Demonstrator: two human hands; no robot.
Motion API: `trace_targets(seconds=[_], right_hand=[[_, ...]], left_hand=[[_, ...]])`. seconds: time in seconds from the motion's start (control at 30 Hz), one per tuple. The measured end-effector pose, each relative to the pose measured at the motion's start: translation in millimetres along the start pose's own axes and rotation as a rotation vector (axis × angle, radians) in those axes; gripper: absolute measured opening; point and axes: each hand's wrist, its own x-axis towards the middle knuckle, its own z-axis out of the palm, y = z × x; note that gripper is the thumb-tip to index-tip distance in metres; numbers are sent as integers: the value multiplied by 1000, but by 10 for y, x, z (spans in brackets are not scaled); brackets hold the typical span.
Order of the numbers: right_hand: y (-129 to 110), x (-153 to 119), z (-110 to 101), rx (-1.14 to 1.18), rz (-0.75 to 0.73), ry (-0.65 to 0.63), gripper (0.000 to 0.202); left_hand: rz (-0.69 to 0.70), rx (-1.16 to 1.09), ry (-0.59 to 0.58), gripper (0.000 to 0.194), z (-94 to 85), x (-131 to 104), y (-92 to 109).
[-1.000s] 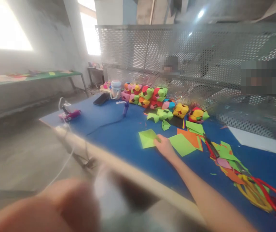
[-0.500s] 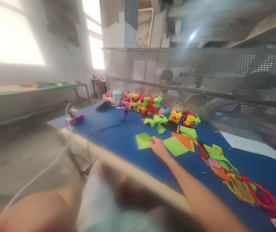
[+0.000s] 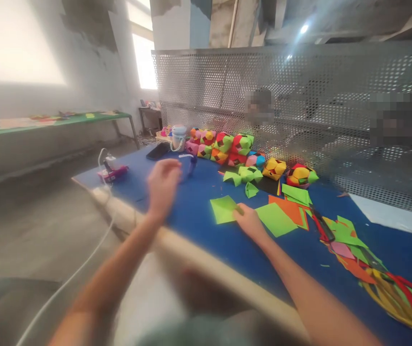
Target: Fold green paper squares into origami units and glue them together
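Note:
My right hand [image 3: 249,222] pinches the right edge of a light green paper square [image 3: 224,209] above the blue table. Blurred by motion, my left hand [image 3: 163,185] is raised over the table's left part with its fingers curled; whether it holds anything is hidden. It is nearest to a purple glue gun [image 3: 192,165] standing just beyond. Right of my right hand lies another green sheet [image 3: 276,219], beside orange paper [image 3: 289,210]. Folded green pieces [image 3: 249,174] rest behind the held square.
Colourful folded paper balls [image 3: 242,144] line the back near a perforated metal screen [image 3: 199,86]. A white bucket [image 3: 178,138], black phone [image 3: 158,151] and pink power strip [image 3: 114,174] are at the left. Scissors [image 3: 389,293] and a cutter [image 3: 323,225] lie right among scraps.
My left arm has come up from the lower left, bringing my left hand over the table. My right hand still holds the green square. The view has shifted slightly.

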Motion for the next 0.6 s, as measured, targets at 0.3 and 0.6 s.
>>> trace_targets(seconds=[0.3, 0.6], right_hand=[[-42, -13, -5, 23, 47, -25, 27], [-41, -12, 7, 22, 80, -31, 24]], left_hand=[[-302, 448, -279, 22, 883, 678, -1066], [-315, 533, -414, 30, 1039, 928, -1309]])
